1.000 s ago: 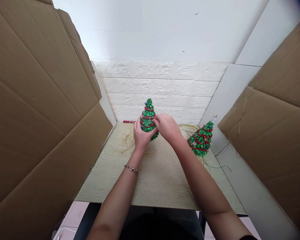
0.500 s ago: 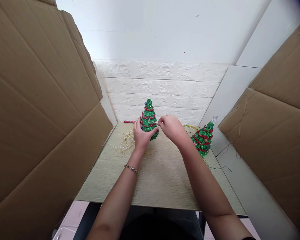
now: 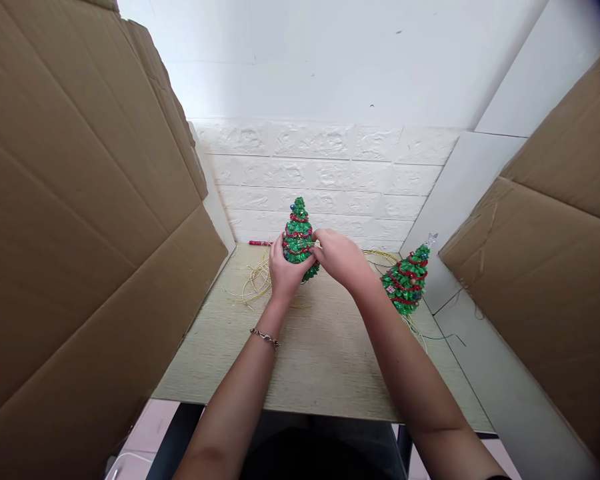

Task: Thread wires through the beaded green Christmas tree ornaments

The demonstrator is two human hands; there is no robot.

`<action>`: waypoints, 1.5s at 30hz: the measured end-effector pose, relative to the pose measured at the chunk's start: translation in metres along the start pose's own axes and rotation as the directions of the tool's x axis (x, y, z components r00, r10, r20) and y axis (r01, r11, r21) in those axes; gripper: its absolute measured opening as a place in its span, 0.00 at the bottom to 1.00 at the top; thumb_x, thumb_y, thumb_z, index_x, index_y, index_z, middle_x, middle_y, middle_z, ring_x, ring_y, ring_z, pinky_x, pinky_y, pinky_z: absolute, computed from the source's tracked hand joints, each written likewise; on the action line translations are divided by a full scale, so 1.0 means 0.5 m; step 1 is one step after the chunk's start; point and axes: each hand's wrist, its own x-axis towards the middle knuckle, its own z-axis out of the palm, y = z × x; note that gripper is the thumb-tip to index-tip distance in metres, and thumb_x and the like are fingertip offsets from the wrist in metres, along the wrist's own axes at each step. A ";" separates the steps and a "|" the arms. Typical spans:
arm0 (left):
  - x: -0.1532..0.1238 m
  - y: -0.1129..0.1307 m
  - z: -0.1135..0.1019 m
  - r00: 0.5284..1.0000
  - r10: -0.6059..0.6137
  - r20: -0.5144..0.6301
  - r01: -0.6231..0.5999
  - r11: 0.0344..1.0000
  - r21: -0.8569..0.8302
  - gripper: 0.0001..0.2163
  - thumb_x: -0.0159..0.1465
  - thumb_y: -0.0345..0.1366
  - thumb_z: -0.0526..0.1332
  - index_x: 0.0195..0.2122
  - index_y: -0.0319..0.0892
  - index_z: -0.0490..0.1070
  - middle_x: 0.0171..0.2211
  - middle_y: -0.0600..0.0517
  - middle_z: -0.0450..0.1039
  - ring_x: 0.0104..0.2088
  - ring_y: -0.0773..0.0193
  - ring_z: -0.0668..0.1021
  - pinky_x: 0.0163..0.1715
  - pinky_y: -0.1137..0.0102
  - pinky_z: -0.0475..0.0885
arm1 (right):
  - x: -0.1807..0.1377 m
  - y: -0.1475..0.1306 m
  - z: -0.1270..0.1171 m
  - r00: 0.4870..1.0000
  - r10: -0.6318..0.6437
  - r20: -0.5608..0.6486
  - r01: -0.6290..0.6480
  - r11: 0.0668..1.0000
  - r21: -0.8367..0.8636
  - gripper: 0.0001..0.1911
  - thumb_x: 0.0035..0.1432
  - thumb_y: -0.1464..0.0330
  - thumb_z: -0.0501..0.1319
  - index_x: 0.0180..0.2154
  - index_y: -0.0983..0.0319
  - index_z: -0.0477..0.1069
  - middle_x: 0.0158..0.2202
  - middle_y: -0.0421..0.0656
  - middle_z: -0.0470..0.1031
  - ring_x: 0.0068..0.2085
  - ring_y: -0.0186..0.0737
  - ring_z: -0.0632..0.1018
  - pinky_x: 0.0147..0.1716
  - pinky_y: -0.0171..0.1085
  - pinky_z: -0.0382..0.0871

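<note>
A small green beaded Christmas tree (image 3: pixel 299 230), wound with red garland and dotted with small ornaments, stands upright in the middle of the table. My left hand (image 3: pixel 286 272) wraps around its lower left side, thumb across the front. At the tree's right side, my right hand (image 3: pixel 341 259) is closed in a pinch against the branches. Something thin and pale shows at its fingertips, too small to name. A second decorated tree (image 3: pixel 409 280), topped by a clear star (image 3: pixel 432 239), leans on the right of the table.
Loose yellow wire (image 3: pixel 255 283) lies left of the tree, and more yellow wire (image 3: pixel 383 256) lies behind my right hand. A red pen-like stick (image 3: pixel 260 243) rests near the wall. Cardboard panels (image 3: pixel 80 200) flank both sides; a white brick-patterned wall (image 3: pixel 325 175) closes the back.
My right hand has shifted slightly left, its fingertips closer to the tree's side. My left hand keeps its hold on the tree.
</note>
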 end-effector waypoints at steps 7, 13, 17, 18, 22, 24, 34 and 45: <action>0.008 -0.004 -0.006 0.996 -0.086 -0.004 0.086 0.996 -0.033 0.37 0.42 0.41 0.71 0.54 0.40 0.63 0.52 0.40 0.67 0.54 0.50 0.69 0.54 0.58 0.64 | -0.008 0.023 -0.017 0.999 0.013 0.043 -0.021 0.983 0.184 0.14 0.62 0.71 0.49 0.46 0.61 0.69 0.40 0.45 0.77 0.42 0.41 0.75 0.37 0.34 0.62; 0.003 -0.001 -0.007 0.999 -0.044 0.014 0.044 0.999 -0.025 0.36 0.42 0.40 0.71 0.54 0.40 0.63 0.52 0.41 0.67 0.54 0.51 0.69 0.55 0.59 0.64 | 0.000 0.021 -0.023 0.997 0.008 -0.079 0.005 0.987 0.163 0.13 0.63 0.71 0.48 0.38 0.63 0.72 0.40 0.46 0.76 0.42 0.40 0.74 0.39 0.34 0.61; 0.000 0.003 -0.003 0.996 -0.077 0.040 0.079 0.995 -0.061 0.37 0.42 0.40 0.71 0.54 0.38 0.62 0.53 0.40 0.66 0.55 0.51 0.69 0.55 0.59 0.64 | 0.007 0.024 -0.012 0.989 -0.039 -0.140 0.060 0.987 0.151 0.14 0.63 0.73 0.48 0.37 0.65 0.72 0.40 0.48 0.76 0.42 0.40 0.73 0.40 0.34 0.61; 0.000 0.003 -0.002 0.994 -0.104 0.045 0.107 0.991 -0.084 0.37 0.42 0.40 0.71 0.54 0.38 0.62 0.53 0.40 0.66 0.54 0.51 0.69 0.55 0.59 0.64 | 0.009 0.025 -0.008 0.989 -0.052 -0.141 0.074 0.985 0.155 0.14 0.63 0.73 0.48 0.37 0.65 0.72 0.39 0.48 0.76 0.42 0.39 0.73 0.40 0.34 0.61; 0.001 0.006 0.000 0.983 -0.176 0.053 0.182 0.972 -0.151 0.36 0.43 0.40 0.71 0.54 0.38 0.63 0.52 0.41 0.67 0.54 0.51 0.70 0.54 0.59 0.64 | 0.011 0.024 -0.001 0.991 -0.070 -0.111 0.088 0.982 0.168 0.13 0.62 0.73 0.49 0.37 0.65 0.72 0.38 0.47 0.76 0.41 0.40 0.74 0.39 0.34 0.61; 0.001 0.008 -0.001 0.984 -0.174 0.042 0.178 0.973 -0.144 0.37 0.42 0.40 0.71 0.54 0.38 0.63 0.52 0.40 0.67 0.54 0.51 0.70 0.54 0.59 0.64 | 0.009 0.021 -0.001 0.994 -0.034 -0.107 0.049 0.988 0.145 0.13 0.63 0.72 0.49 0.40 0.65 0.72 0.40 0.48 0.76 0.42 0.41 0.74 0.40 0.36 0.61; -0.006 0.007 0.003 0.995 -0.087 0.040 0.089 0.994 -0.066 0.37 0.42 0.40 0.71 0.54 0.39 0.63 0.52 0.40 0.67 0.54 0.50 0.70 0.54 0.59 0.64 | 0.008 0.005 0.005 0.997 -0.007 -0.081 0.009 1.000 0.015 0.14 0.64 0.72 0.47 0.38 0.63 0.71 0.40 0.47 0.76 0.41 0.43 0.75 0.45 0.43 0.58; 0.004 -0.002 -0.002 0.994 -0.107 -0.003 0.106 0.988 -0.113 0.36 0.42 0.41 0.72 0.53 0.41 0.64 0.51 0.41 0.68 0.53 0.51 0.70 0.54 0.59 0.64 | -0.010 0.014 -0.019 0.998 0.043 -0.056 -0.036 0.993 0.113 0.13 0.63 0.65 0.53 0.46 0.63 0.68 0.42 0.48 0.77 0.44 0.45 0.75 0.52 0.49 0.56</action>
